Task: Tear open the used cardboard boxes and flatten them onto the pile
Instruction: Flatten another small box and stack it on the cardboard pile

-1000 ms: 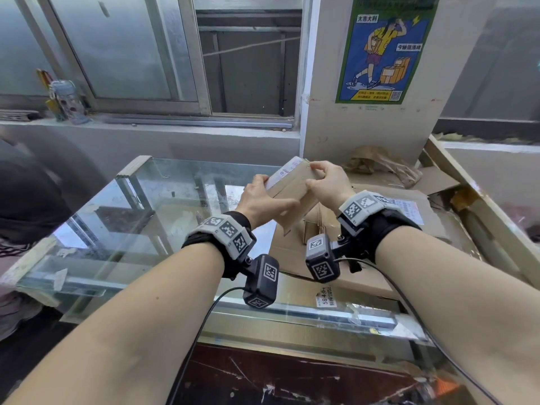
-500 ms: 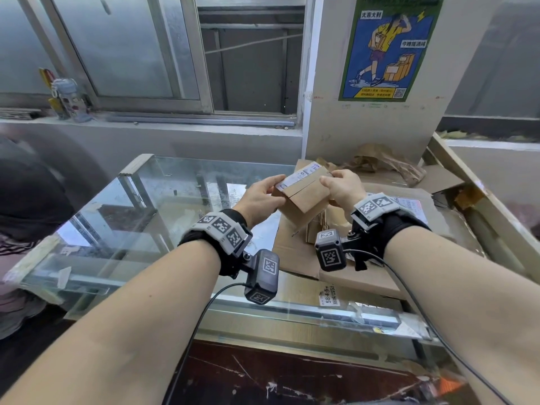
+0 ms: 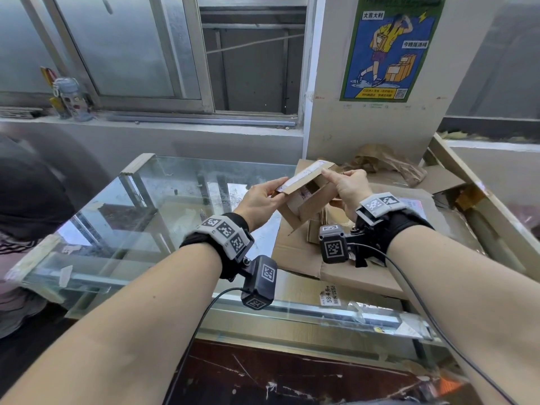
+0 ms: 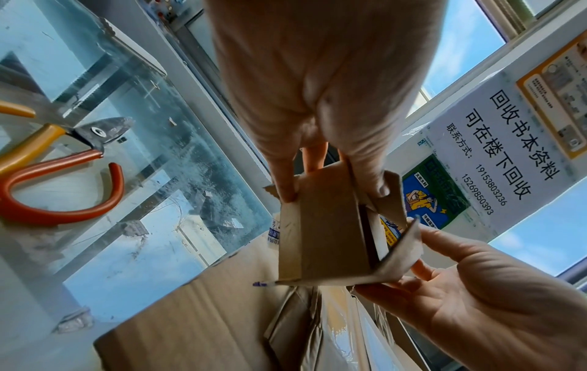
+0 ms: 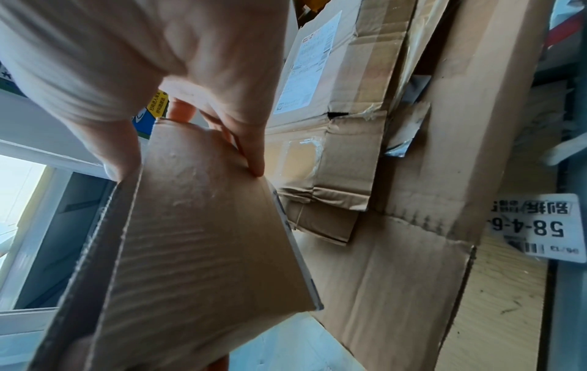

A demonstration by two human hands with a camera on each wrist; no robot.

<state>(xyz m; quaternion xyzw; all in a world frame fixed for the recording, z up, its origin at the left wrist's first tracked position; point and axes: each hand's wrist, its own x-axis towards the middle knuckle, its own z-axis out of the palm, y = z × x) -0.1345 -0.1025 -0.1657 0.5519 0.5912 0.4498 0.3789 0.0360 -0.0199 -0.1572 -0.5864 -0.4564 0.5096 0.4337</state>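
The small cardboard box (image 3: 306, 197) is held in the air between both hands, just above the near-left part of the pile of flattened cardboard (image 3: 377, 276). Its top is partly open: a flap carrying a white shipping label (image 3: 302, 175) tilts up on the left, and the dark inside shows beneath it. The left hand (image 3: 258, 200) pinches that flap's left end, thumb on top and fingers under it, clamped on the card. In the left wrist view one fingertip (image 4: 287, 193) presses the box's edge and the thumb sits on a flap. The right hand (image 3: 349, 185) grips the box's right side, thumb and fingers (image 5: 254, 160) curled around the card wall and closed on it.

Under the box, the pile lies on the right end of a glass-topped counter (image 3: 163, 217); a large sheet at the pile's near edge bears a white sticker reading 58-4-6 (image 3: 328, 296). Behind the box, at the far side of the pile, sits crumpled brown paper (image 3: 385, 162). Above that, on the pillar behind the pile, hangs a blue and green poster (image 3: 390, 48) of a figure carrying boxes. Left of the box, the left wrist view shows orange-handled shears (image 4: 60, 163) lying on the glass. Far left of the box, on the window sill, stands a grey bottle (image 3: 68, 97).
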